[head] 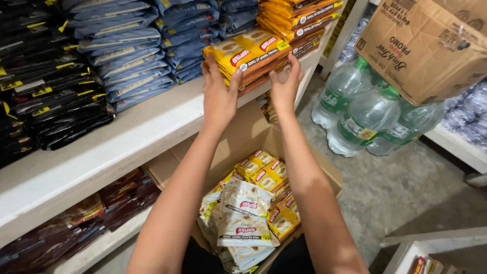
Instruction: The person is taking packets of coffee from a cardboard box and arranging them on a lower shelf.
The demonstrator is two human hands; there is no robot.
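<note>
Both the left hand (pixel 219 94) and the right hand (pixel 285 83) press flat, fingers spread, against a stack of yellow sachet packs (pixel 248 53) on the white shelf (pixel 127 137); neither grip closes around it. Below the shelf, an open cardboard box (pixel 243 137) holds more yellow and cream sachets (pixel 246 218).

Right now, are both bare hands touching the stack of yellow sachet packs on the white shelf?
Touching. The head view shows the left hand and right hand pressed against the stack of yellow sachet packs.

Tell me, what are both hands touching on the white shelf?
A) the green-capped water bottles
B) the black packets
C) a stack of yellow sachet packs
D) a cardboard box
C: the left hand and right hand press against the stack of yellow sachet packs at the shelf edge.
</note>
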